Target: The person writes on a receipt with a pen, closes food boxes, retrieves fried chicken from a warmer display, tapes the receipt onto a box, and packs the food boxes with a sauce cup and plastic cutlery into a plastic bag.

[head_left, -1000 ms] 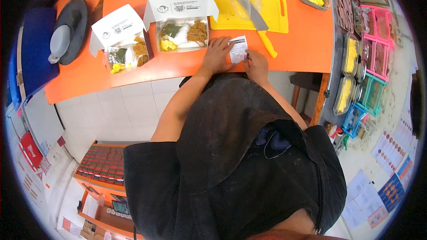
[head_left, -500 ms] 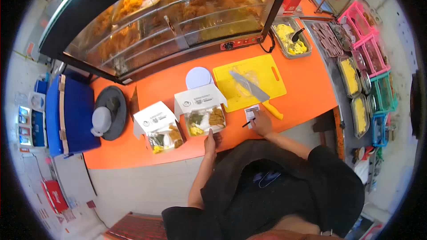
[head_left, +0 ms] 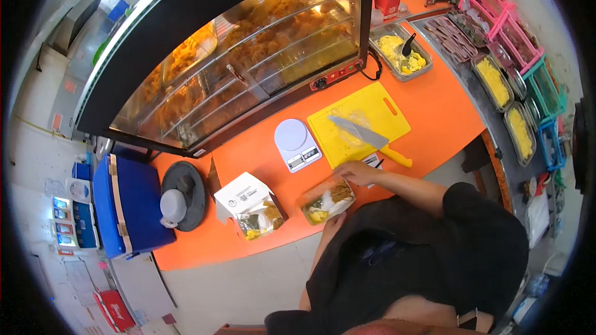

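Note:
A takeaway box [head_left: 328, 201] of rice, yellow egg and browned food sits near the counter's front edge, its top side blurred. My left hand [head_left: 335, 224] holds the near side of this box, fingers partly hidden. At its far right corner is my right hand [head_left: 356, 173], fingers bent over the edge. Just beyond that hand lies a printed slip [head_left: 373, 160] with a dark pen on it. A second takeaway box [head_left: 261, 218] stands to the left, its white lid [head_left: 243, 192] raised.
A kitchen scale [head_left: 292, 136] and a yellow cutting board [head_left: 385, 111] with a knife [head_left: 363, 131] lie beyond the boxes. A heated display case [head_left: 248, 96] stands behind. At left are a black plate [head_left: 197, 186] and a blue cooler box [head_left: 127, 205]. An egg tray [head_left: 413, 73] is at right.
My right hand has left the slip and pen and come to the nearer box. That box's white lid no longer stands up, so the scale shows fully. The view has shifted.

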`<state>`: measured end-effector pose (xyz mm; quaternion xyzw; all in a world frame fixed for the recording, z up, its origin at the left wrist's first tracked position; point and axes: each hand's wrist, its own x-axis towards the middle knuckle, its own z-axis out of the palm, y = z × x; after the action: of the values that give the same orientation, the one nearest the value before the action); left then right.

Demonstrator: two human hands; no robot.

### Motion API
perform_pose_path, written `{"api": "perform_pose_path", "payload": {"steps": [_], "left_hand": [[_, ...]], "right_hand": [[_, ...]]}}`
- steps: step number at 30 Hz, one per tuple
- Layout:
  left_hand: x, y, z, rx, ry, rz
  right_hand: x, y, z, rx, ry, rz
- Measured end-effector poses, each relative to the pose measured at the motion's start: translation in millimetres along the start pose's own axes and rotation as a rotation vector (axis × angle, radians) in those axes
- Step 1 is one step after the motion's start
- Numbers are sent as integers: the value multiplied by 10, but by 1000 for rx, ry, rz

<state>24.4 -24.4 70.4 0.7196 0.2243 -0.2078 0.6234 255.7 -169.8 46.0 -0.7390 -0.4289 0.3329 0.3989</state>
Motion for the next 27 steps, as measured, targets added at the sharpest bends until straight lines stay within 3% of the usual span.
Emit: {"api": "perform_pose_path", "payload": {"steps": [1, 4, 5, 7, 9, 11, 13, 16, 19, 22, 25, 27], "left_hand": [[-140, 175, -62, -59, 95, 30], [-432, 548, -358, -159, 448, 127], [-437, 623, -497, -132, 613, 164], [-179, 468, -725, -16, 806, 278], [363, -233, -888, 389, 880, 463], [453, -381, -930, 210, 778, 409], [328, -273, -784, -536, 451, 83], [237, -398, -835, -596, 318, 4], [83, -263, -964, -407, 277, -85], [2, 34, -959, -659, 304, -283], [122, -267, -937, -558, 227, -73], [301, -597, -952, -512, 213, 9]], "right_hand": [[-110, 236, 113, -103, 11, -189], [-607, 9, 131, -72, -35, -92], [-618, -29, 135, 98, -52, -7], [-611, -102, 196, 444, -91, 160], [-566, -87, 409, 440, 159, 246], [-491, -8, 609, 377, 272, 319], [-463, 14, 689, 257, 240, 394], [-450, -303, 422, 662, 78, 608], [-434, -642, 225, 1167, 67, 583], [-410, -632, 206, 1057, 11, 723], [-372, -478, 353, 677, -39, 755], [-424, -683, 345, 510, 55, 703]]}}
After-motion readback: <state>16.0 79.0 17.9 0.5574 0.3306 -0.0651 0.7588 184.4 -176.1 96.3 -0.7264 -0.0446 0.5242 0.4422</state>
